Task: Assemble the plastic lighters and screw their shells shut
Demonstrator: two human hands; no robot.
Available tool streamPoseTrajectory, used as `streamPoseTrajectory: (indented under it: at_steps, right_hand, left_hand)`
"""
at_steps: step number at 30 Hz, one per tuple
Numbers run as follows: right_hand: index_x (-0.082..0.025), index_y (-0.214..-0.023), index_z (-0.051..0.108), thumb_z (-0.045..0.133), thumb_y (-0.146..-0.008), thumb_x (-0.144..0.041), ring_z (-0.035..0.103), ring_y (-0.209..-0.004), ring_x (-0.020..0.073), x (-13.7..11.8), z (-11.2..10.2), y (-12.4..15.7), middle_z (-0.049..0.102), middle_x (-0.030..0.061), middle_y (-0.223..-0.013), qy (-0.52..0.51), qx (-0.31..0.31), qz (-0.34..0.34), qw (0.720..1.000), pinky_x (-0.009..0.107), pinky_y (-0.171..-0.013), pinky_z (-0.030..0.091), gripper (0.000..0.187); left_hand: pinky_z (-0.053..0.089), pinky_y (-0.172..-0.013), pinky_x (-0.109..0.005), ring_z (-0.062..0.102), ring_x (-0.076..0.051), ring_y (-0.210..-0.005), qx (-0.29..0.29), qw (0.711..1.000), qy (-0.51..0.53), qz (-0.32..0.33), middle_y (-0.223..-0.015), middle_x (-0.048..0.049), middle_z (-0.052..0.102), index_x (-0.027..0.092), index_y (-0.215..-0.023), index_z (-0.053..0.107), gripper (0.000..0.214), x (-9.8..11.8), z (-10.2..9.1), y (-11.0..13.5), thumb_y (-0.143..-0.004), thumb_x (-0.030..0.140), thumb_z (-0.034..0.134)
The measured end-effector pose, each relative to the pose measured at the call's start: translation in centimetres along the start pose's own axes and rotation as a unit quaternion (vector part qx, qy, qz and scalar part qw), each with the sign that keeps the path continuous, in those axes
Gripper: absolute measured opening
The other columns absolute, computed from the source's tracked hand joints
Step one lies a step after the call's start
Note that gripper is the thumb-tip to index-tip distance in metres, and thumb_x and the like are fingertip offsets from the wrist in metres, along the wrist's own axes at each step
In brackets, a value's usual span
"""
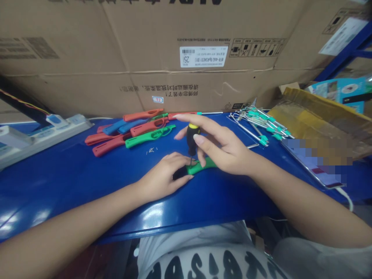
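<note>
My right hand (226, 147) is closed round the black handle of a small screwdriver (191, 140) with a yellow top. It stands upright, its tip down at the end of a green lighter handle (203, 166) lying on the blue table. Pinched at that same end, my left hand (170, 170) steadies the green handle between thumb and fingers. Part of the green handle is hidden under my right hand. Beyond my left hand lie a few tiny screws (151, 150). Further back is a heap of red, blue and green lighter handles (112, 145).
Several metal lighter rods with green fittings (267, 126) lie at the back right. A phone (312, 164) with a white cable leans near a taped carton (325, 120). A white power strip (46, 133) sits at left. A large cardboard box (162, 46) walls the table's back.
</note>
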State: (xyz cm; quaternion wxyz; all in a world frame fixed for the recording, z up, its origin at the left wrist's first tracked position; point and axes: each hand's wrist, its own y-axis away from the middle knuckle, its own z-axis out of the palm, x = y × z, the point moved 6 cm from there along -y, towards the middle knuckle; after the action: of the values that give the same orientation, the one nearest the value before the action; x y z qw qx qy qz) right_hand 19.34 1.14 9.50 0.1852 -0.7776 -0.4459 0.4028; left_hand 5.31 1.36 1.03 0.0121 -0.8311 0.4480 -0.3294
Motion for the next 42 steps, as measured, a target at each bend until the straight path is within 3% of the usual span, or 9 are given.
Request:
streamPoseTrajectory:
  at_steps: [5, 10, 16, 21, 27, 32, 35, 38, 42]
  right_hand:
    - [-0.019, -0.117, 0.068, 0.069, -0.092, -0.043, 0.071, -0.088, 0.0166, -0.1, -0.8, 0.2, 0.075, 0.0069, -0.109, 0.103, 0.075, -0.034, 0.991, 0.028, -0.082, 0.058, 0.035]
    - [-0.022, -0.147, 0.046, 0.035, -0.108, -0.030, 0.070, -0.079, 0.0101, 0.3, 0.1, 0.1, 0.069, 0.0072, -0.125, 0.007, -0.011, 0.018, 1.000, 0.024, -0.073, 0.058, 0.041]
    - [-0.019, -0.125, 0.067, 0.063, -0.097, -0.042, 0.070, -0.080, 0.0137, -0.5, -0.6, 0.3, 0.075, 0.0048, -0.100, 0.132, 0.066, -0.056, 0.988, 0.024, -0.075, 0.057, 0.037]
    - [-0.021, -0.142, 0.054, 0.031, -0.109, -0.025, 0.069, -0.075, 0.0088, -0.1, -0.2, 0.0, 0.072, 0.0040, -0.113, 0.020, 0.024, -0.001, 1.000, 0.024, -0.074, 0.058, 0.040]
    - [-0.017, -0.114, 0.069, 0.068, -0.094, -0.035, 0.071, -0.086, 0.0157, -0.3, -1.1, 0.1, 0.075, 0.0070, -0.107, 0.125, 0.099, -0.046, 0.986, 0.027, -0.083, 0.057, 0.028]
    - [-0.020, -0.146, 0.045, 0.041, -0.106, -0.024, 0.067, -0.072, 0.0081, 0.8, 0.2, 0.0, 0.069, 0.0068, -0.121, -0.001, -0.005, 0.022, 1.000, 0.022, -0.067, 0.057, 0.040]
    - [-0.020, -0.133, 0.055, 0.058, -0.100, -0.034, 0.063, -0.065, 0.0069, 0.6, 0.2, 0.2, 0.070, 0.0044, -0.113, 0.019, 0.011, 0.007, 1.000, 0.019, -0.059, 0.054, 0.036]
    - [-0.017, -0.115, 0.065, 0.069, -0.093, -0.041, 0.069, -0.074, 0.0123, -0.6, -0.5, 0.4, 0.074, 0.0037, -0.097, 0.136, 0.076, -0.066, 0.986, 0.022, -0.067, 0.055, 0.032]
    - [-0.015, -0.133, 0.057, 0.039, -0.106, -0.022, 0.070, -0.104, 0.0155, -1.0, -0.2, 0.3, 0.072, 0.0091, -0.118, 0.080, 0.040, -0.051, 0.995, 0.028, -0.088, 0.057, 0.034]
  left_hand:
    - [0.048, -0.104, -0.043, 0.062, -0.024, -0.115, 0.011, 1.000, -0.006, 0.006, -0.120, -0.0070, 0.071, 0.020, -0.121, 0.063, 0.029, -0.1, 0.0, 0.1, -0.094, 0.026, 0.067]
    - [0.050, -0.101, -0.040, 0.063, -0.023, -0.111, 0.012, 1.000, 0.006, 0.008, -0.117, -0.0069, 0.072, 0.019, -0.117, 0.065, 0.023, -0.1, 0.0, -0.1, -0.095, 0.025, 0.066]
    - [0.050, -0.102, -0.040, 0.064, -0.022, -0.112, 0.021, 1.000, 0.009, 0.017, -0.118, -0.0064, 0.072, 0.019, -0.120, 0.065, 0.026, -0.2, -0.1, -0.1, -0.094, 0.025, 0.067]
    - [0.051, -0.100, -0.040, 0.063, -0.021, -0.110, 0.012, 1.000, 0.013, 0.014, -0.117, -0.0063, 0.072, 0.020, -0.119, 0.066, 0.025, -0.3, 0.0, 0.0, -0.094, 0.026, 0.067]
    - [0.050, -0.102, -0.043, 0.063, -0.023, -0.112, 0.013, 1.000, 0.006, 0.010, -0.117, -0.0066, 0.072, 0.020, -0.120, 0.065, 0.027, -0.5, 0.1, 0.0, -0.094, 0.028, 0.067]
    - [0.050, -0.101, -0.040, 0.063, -0.022, -0.110, 0.004, 1.000, 0.013, 0.007, -0.116, -0.0062, 0.071, 0.020, -0.120, 0.065, 0.026, -0.5, 0.1, -0.1, -0.094, 0.027, 0.067]
    - [0.050, -0.101, -0.041, 0.064, -0.023, -0.111, 0.008, 1.000, 0.006, 0.011, -0.118, -0.0065, 0.071, 0.021, -0.122, 0.064, 0.029, -0.5, 0.0, 0.0, -0.094, 0.027, 0.067]
    - [0.051, -0.098, -0.041, 0.065, -0.024, -0.108, 0.010, 1.000, -0.005, 0.011, -0.117, -0.0074, 0.072, 0.020, -0.123, 0.064, 0.030, -0.6, 0.0, 0.0, -0.094, 0.028, 0.068]
    - [0.052, -0.098, -0.041, 0.064, -0.024, -0.109, 0.006, 1.000, -0.002, 0.002, -0.116, -0.0074, 0.072, 0.020, -0.118, 0.066, 0.026, -0.4, -0.1, -0.1, -0.094, 0.029, 0.067]
